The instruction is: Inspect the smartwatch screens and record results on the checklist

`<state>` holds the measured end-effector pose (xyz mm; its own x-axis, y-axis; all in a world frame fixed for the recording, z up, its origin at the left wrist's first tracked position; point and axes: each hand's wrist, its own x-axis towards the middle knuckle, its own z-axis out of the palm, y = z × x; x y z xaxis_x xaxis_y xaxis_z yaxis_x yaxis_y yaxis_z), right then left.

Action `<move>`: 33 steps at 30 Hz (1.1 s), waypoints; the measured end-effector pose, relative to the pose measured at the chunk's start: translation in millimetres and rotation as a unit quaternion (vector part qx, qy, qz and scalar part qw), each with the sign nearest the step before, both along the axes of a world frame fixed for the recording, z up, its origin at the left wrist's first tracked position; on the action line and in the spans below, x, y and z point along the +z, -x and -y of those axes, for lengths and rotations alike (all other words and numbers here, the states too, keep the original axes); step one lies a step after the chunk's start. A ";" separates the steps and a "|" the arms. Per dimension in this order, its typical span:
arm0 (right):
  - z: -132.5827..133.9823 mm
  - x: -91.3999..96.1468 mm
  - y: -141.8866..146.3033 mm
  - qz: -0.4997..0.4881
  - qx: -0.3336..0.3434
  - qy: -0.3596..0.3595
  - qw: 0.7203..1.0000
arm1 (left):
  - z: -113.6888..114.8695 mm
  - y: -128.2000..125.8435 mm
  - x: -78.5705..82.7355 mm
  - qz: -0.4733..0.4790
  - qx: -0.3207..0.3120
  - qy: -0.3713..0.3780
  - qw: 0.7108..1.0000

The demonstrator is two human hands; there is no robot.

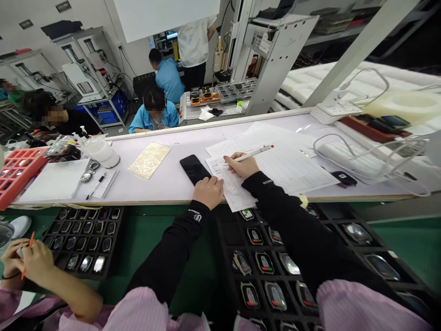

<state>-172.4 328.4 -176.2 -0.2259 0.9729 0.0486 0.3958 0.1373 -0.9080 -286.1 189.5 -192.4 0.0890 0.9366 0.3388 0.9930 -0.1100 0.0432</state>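
My right hand (245, 166) is closed around a white pen (259, 152) with a red end, its fingertips over the written lines of a form sheet (237, 195). At the sheet's left edge, my left hand (208, 192) lies on the paper and table with fingers loosely bent, gripping nothing. A black smartphone (193, 168) lies face up against the left fingers. Beneath and beyond the form, more printed sheets (289, 163) spread to the right.
Below the shelf sit black trays (234, 235) (119, 232) of watch cases. A co-worker's hands (32, 262) hold an orange tool at left. A dotted sticker sheet (149, 160), white tub (105, 154), marker (95, 187), red tray (20, 174) and white cables (347, 151) are also around.
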 end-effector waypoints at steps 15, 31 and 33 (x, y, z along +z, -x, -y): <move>-28.0 -11.5 -32.4 0.084 -0.102 -0.170 0.976 | -0.3 0.6 -1.4 0.001 -0.006 0.003 1.000; -21.8 -8.9 -27.7 0.124 -0.062 -0.177 0.974 | -0.5 0.0 0.4 0.003 -0.005 0.003 1.000; -22.1 -9.8 -27.1 0.128 -0.062 -0.177 0.974 | -0.2 0.0 1.0 0.003 -0.005 0.003 1.000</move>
